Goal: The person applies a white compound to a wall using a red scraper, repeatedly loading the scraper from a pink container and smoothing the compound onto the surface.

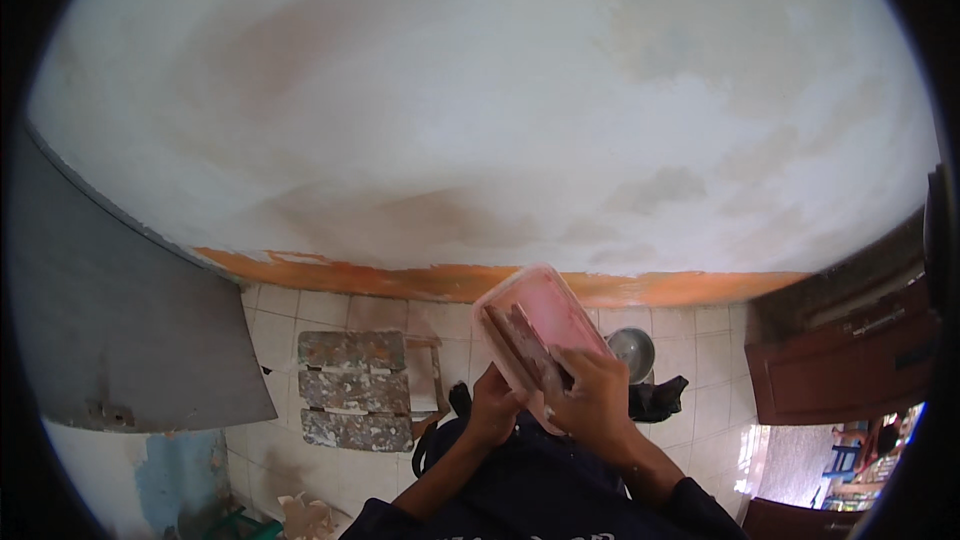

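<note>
Close together, left hand (pixel 494 408) clasping pink tray (pixel 556 312), right hand (pixel 593 392) curled round long tool (pixel 534 346) over it

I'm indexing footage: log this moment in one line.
left hand: holds pink tub | right hand: grips flat tool over tub | floor: spattered stool, round container | ahead: patchy wall

The floor (pixel 698 340) was laid with pale square tiles, stained in places. On its left stood a paint-spattered slatted stool (pixel 353 390), with torn, pale brown scrap (pixel 307 518) at the near left. A round metal bowl (pixel 630 348) sat right, a crumpled black bag (pixel 660 400) just nearer.
</note>
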{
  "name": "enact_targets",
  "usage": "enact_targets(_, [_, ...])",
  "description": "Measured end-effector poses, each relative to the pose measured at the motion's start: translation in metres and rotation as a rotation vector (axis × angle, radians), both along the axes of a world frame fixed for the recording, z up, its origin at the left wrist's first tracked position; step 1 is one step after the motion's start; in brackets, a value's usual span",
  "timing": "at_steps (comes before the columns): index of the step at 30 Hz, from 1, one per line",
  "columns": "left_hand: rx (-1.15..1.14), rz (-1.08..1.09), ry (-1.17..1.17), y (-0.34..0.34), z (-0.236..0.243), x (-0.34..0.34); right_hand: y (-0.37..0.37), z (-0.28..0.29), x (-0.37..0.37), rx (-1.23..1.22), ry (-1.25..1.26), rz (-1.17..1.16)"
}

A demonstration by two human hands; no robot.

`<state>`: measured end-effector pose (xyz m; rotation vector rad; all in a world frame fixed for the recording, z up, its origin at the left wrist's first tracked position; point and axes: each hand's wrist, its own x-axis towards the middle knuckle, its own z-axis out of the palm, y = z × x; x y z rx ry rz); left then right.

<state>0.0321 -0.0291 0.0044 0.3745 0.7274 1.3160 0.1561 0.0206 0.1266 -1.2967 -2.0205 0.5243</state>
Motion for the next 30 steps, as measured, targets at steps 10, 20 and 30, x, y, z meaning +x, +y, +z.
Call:
enact_targets(10, [0.095, 0.074, -0.078, 0.008, -0.001, -0.005, 0.002, 0.009, 0.016, 0.053, 0.001, 0.099])
enact_targets(20, [0.037, 0.072, -0.086, 0.011, 0.005, -0.01, 0.009, 0.037, 0.027, 0.045, 0.065, -0.026])
enact_targets(30, [-0.023, -0.036, -0.225, 0.011, -0.009, -0.006, 0.007, 0.034, 0.012, 0.11, -0.029, -0.064])
